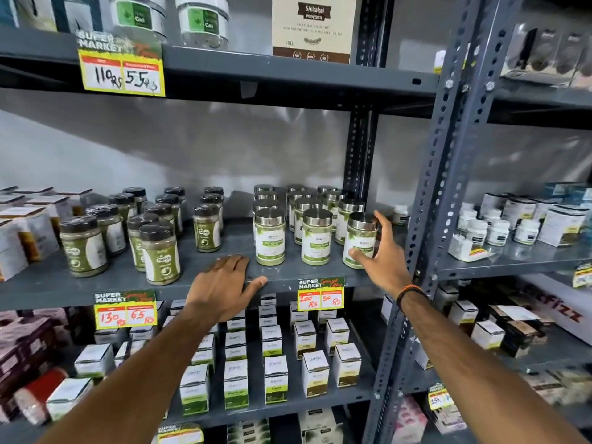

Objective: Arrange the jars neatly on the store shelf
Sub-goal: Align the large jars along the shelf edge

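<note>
Several silver-lidded jars of green powder stand in rows on the grey middle shelf (205, 277). The front row holds three: a left jar (269, 238), a middle jar (316, 238) and a right jar (358, 240). My right hand (382, 254) curls around the right jar, thumb on its label and fingers at its lid and far side. My left hand (224, 283) lies flat on the shelf's front edge, fingers spread, holding nothing. Black-lidded jars (160, 254) of green powder stand in loose rows to the left.
A slotted grey upright (426, 200) rises just right of my right hand. White boxes (274, 379) fill the shelf below. Price tags (320, 294) hang on the shelf edge. Small white bottles (496, 230) sit on the neighbouring rack. Gel jars and a powder box stand above.
</note>
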Demonstrator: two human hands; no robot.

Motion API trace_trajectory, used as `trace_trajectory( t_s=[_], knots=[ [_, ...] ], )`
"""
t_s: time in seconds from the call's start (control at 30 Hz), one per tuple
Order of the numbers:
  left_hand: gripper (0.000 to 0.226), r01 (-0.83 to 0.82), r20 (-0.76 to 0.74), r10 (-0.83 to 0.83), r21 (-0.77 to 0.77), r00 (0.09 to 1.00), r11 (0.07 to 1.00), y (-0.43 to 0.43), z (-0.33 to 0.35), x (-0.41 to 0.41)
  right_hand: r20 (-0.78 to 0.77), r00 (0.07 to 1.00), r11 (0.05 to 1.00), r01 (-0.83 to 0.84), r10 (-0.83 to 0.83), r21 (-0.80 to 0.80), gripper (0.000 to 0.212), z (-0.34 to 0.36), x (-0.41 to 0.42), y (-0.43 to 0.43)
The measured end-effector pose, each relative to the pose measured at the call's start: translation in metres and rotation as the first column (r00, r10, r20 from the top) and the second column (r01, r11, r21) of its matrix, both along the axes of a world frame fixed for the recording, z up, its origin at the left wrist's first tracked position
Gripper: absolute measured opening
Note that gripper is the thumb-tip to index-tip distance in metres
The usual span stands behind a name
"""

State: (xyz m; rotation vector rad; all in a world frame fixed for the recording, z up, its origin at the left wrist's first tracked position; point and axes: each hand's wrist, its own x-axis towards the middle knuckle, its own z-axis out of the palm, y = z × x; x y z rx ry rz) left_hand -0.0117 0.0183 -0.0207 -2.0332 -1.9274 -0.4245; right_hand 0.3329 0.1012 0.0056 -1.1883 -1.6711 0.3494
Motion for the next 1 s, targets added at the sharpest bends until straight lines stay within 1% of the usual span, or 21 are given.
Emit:
trace_trajectory(
  t_s=[0.1, 0.13, 0.17, 0.2, 0.27, 0.3, 0.37, 0.47, 0.6, 0.77, 1.0],
  knots=[
    [0.092, 0.004, -0.010, -0.004, 0.015, 1.000, 1.000, -0.001, 0.000, 0.000, -0.021, 0.997, 0.997, 0.074, -0.075, -0.027, 0.120, -0.004, 0.001, -0.003],
    [0.091, 0.005, -0.011, -0.005, 0.022, 1.000, 1.000, -0.001, 0.000, 0.000, -0.028, 0.993, 0.993, 0.109, -0.111, -0.046, 0.122, -0.006, 0.001, -0.004],
    [0.091, 0.007, -0.013, -0.007, 0.029, 1.000, 1.000, 0.000, -0.001, 0.000, -0.016, 0.990, 0.988, 0.139, -0.140, -0.069, 0.119, -0.008, 0.000, -0.004],
    [0.090, 0.009, -0.015, -0.008, 0.035, 1.000, 0.999, 0.000, -0.001, 0.000, 0.015, 0.987, 0.982, 0.163, -0.163, -0.093, 0.111, -0.010, -0.001, -0.003],
    [0.090, 0.011, -0.024, -0.010, 0.043, 1.000, 0.999, 0.000, -0.002, 0.000, 0.075, 0.978, 0.970, 0.205, -0.197, -0.129, 0.087, -0.015, -0.004, -0.001],
    [0.090, 0.011, -0.027, -0.010, 0.047, 1.000, 0.999, 0.000, -0.003, -0.001, 0.080, 0.975, 0.966, 0.219, -0.209, -0.136, 0.075, -0.015, -0.005, 0.001],
    [0.090, 0.009, -0.031, -0.008, 0.058, 0.999, 0.998, 0.001, -0.004, -0.001, 0.071, 0.970, 0.958, 0.242, -0.234, -0.152, 0.063, -0.013, -0.007, 0.006],
    [0.090, 0.005, -0.032, -0.003, 0.063, 0.999, 0.998, 0.001, -0.003, 0.000, 0.097, 0.954, 0.938, 0.297, -0.284, -0.178, 0.058, -0.008, -0.008, 0.014],
    [0.089, 0.007, -0.034, -0.005, 0.062, 0.999, 0.998, 0.001, -0.003, 0.000, 0.102, 0.949, 0.932, 0.312, -0.298, -0.182, 0.053, -0.010, -0.010, 0.021],
    [0.087, 0.006, -0.031, -0.004, 0.070, 1.000, 0.998, 0.001, -0.004, -0.001, 0.107, 0.945, 0.927, 0.324, -0.308, -0.187, 0.051, -0.011, -0.013, 0.023],
    [0.089, 0.008, -0.026, -0.006, 0.061, 1.000, 0.998, 0.001, -0.005, -0.001, 0.073, 0.951, 0.928, 0.309, -0.301, -0.207, 0.054, -0.010, -0.013, 0.022]
  ],
)
